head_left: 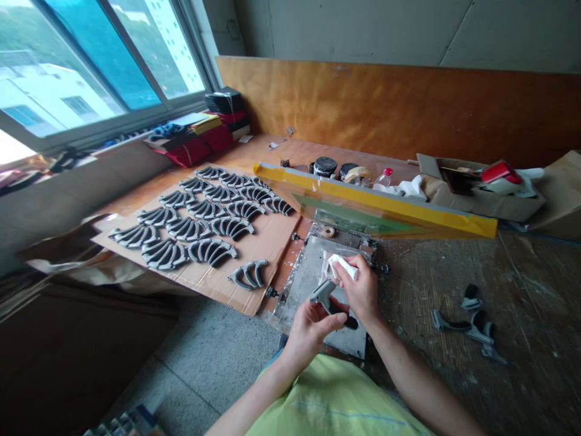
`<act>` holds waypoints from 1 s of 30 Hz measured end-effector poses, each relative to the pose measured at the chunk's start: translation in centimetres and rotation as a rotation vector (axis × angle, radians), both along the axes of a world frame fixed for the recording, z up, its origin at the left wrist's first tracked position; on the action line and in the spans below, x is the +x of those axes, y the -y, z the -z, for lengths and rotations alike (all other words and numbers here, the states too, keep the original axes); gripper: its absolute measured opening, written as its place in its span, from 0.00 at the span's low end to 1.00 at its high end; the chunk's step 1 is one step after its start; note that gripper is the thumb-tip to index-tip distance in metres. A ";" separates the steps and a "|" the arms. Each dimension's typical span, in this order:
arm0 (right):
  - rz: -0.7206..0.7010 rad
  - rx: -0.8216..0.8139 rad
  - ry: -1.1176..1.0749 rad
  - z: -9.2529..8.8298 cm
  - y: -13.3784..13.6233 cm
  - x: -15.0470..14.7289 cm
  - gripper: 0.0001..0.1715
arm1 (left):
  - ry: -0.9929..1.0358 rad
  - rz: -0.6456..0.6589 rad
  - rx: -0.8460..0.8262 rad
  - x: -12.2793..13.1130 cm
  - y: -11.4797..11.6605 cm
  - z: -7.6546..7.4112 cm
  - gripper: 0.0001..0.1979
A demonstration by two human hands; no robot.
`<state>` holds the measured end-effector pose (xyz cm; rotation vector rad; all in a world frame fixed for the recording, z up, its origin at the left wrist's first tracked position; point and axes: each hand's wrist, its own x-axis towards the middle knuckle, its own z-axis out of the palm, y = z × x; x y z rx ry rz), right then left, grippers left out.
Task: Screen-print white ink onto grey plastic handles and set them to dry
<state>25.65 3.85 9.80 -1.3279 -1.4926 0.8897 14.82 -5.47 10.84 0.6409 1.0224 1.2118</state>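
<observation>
Low over the metal plate, my left hand grips a curved grey handle part with a black lower end. My right hand is closed round a piece of white cloth or tissue, held close above the grey end of the part. Whether the cloth touches the part I cannot tell. To the right on the dark wooden table lie several loose grey and black handle parts. At the left, rows of similar grey parts fan out on a cardboard sheet.
A yellow-edged screen frame stands raised behind the plate, near a tape roll. Black-lidded jars, a red-capped bottle and a cardboard box sit behind it. A red folder lies by the window.
</observation>
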 end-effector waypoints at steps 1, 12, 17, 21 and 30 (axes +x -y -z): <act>0.054 -0.027 -0.003 1.0 -0.9 1.3 0.19 | 0.034 0.022 -0.038 0.0 -0.1 0.0 0.19; 0.531 -0.235 -0.232 11.1 -14.6 16.9 0.18 | 0.037 -0.064 -0.320 1.1 -1.0 2.7 0.23; 0.294 -0.288 -0.121 11.5 -21.3 15.6 0.19 | -0.129 -0.057 -0.419 2.5 -1.9 5.1 0.26; 0.170 -0.354 0.092 11.9 -22.9 18.9 0.26 | -0.277 0.123 -0.408 4.5 -3.8 7.5 0.27; 0.491 -0.737 0.787 13.8 -15.6 39.3 0.39 | -1.052 0.821 -0.003 14.7 -10.8 10.1 0.15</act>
